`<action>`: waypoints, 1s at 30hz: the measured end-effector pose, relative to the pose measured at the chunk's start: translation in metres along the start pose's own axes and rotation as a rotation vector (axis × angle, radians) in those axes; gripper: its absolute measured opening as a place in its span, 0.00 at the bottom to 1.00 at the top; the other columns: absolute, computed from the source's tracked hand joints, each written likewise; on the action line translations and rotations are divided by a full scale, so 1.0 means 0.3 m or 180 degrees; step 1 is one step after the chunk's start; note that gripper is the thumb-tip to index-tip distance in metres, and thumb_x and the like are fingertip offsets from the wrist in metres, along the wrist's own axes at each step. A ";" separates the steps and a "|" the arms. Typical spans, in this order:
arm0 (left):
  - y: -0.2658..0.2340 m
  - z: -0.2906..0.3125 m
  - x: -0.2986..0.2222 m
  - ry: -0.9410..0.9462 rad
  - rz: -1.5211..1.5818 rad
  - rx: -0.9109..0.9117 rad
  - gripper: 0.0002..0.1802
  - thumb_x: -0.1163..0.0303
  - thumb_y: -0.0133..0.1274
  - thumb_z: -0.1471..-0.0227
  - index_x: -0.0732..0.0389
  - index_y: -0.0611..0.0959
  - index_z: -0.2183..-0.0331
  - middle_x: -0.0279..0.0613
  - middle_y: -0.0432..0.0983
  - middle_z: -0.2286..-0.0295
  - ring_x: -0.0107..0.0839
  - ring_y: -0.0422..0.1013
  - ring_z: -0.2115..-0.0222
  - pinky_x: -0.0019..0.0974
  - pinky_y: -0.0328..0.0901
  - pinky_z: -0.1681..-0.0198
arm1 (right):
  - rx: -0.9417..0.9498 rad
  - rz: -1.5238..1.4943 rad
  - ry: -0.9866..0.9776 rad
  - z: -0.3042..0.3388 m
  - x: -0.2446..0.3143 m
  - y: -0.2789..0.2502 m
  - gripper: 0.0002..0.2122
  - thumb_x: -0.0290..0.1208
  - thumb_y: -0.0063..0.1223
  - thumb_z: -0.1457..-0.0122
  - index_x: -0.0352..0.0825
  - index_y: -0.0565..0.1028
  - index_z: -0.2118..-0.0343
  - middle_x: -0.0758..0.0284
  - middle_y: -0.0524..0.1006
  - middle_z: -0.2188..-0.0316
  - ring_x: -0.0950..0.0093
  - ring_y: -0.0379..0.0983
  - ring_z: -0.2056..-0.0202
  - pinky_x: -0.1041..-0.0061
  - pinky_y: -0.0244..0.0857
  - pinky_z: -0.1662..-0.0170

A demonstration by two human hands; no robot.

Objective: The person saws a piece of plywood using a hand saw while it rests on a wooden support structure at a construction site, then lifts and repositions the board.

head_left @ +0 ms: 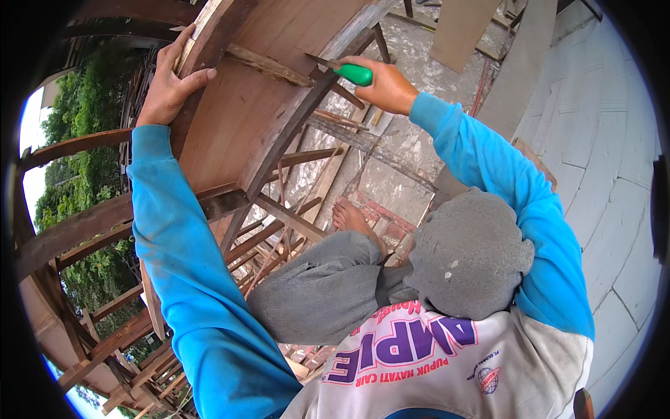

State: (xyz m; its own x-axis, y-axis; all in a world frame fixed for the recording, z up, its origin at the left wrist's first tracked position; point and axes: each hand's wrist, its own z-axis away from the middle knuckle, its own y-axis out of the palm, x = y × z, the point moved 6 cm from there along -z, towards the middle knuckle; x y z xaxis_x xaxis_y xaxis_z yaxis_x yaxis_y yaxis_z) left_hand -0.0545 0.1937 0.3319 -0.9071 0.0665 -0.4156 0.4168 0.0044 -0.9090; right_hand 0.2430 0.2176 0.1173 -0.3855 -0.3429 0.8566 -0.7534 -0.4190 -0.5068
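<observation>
My left hand (171,80) is clasped over the outer edge of a curved wooden beam (209,49), thumb on its face and fingers along its pale, rough edge. In my right hand (387,85) is a green-handled tool (354,73) with a narrow dark blade pointing left. Its tip lies over the rim of the brown curved panel (244,119); whether it touches the wood is unclear. A short rough wood strip (271,65) crosses the panel between my hands, its right end just below the blade. The exact kind of blade cannot be made out.
Below the panel, timber props and braces (293,220) stand over a stained floor (401,171). Loose boards (464,31) lean at the upper right, beside grey paneling (586,133). More wooden framing (77,237) rises at left, with green trees beyond. My bare foot (352,220) is underneath.
</observation>
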 end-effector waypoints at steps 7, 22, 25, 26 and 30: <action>-0.080 0.113 -0.007 -0.0091 -0.0017 -0.0021 0.51 0.50 0.69 0.61 0.50 0.67 0.36 0.47 0.61 0.46 0.44 0.61 0.42 0.44 0.57 0.38 | 0.0030 -0.0826 -0.0396 0.435 0.076 -0.224 0.29 0.20 0.51 0.48 0.45 0.71 0.40 0.59 0.78 0.49 0.65 0.79 0.54 0.66 0.72 0.53; -0.134 0.129 0.023 -0.0306 -0.0066 -0.0039 0.54 0.51 0.69 0.65 0.48 0.66 0.35 0.51 0.60 0.45 0.48 0.59 0.41 0.45 0.55 0.36 | 0.0083 -0.0681 -0.0288 0.352 0.136 -0.181 0.28 0.21 0.54 0.50 0.42 0.71 0.42 0.55 0.78 0.50 0.57 0.78 0.53 0.66 0.71 0.52; -0.066 0.125 0.005 -0.0070 -0.0129 -0.0095 0.55 0.50 0.69 0.66 0.49 0.66 0.36 0.51 0.61 0.46 0.48 0.59 0.42 0.45 0.56 0.38 | 0.0294 -0.0662 0.0090 0.186 0.141 -0.072 0.27 0.23 0.55 0.49 0.39 0.71 0.43 0.53 0.79 0.55 0.56 0.79 0.57 0.66 0.71 0.55; -0.022 0.081 -0.028 0.0091 -0.0132 -0.0077 0.54 0.51 0.69 0.66 0.49 0.67 0.36 0.50 0.61 0.46 0.47 0.59 0.42 0.46 0.56 0.38 | 0.0327 -0.0524 0.0369 0.074 0.088 -0.018 0.27 0.23 0.54 0.49 0.40 0.71 0.42 0.53 0.79 0.55 0.57 0.78 0.56 0.66 0.70 0.54; 0.020 0.028 -0.004 0.0131 -0.0159 -0.0153 0.53 0.52 0.68 0.65 0.49 0.67 0.36 0.50 0.63 0.49 0.47 0.63 0.45 0.46 0.57 0.39 | 0.0175 -0.0402 0.0181 0.032 -0.015 0.032 0.28 0.24 0.55 0.48 0.41 0.69 0.41 0.53 0.79 0.56 0.61 0.78 0.55 0.67 0.69 0.53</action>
State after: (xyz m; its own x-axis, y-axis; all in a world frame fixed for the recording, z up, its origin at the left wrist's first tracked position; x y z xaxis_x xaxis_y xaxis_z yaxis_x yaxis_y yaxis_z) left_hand -0.0513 0.1854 0.3268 -0.9240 0.1059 -0.3674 0.3745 0.0565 -0.9255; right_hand 0.2425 0.2069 0.1077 -0.3201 -0.2372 0.9172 -0.7681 -0.5017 -0.3978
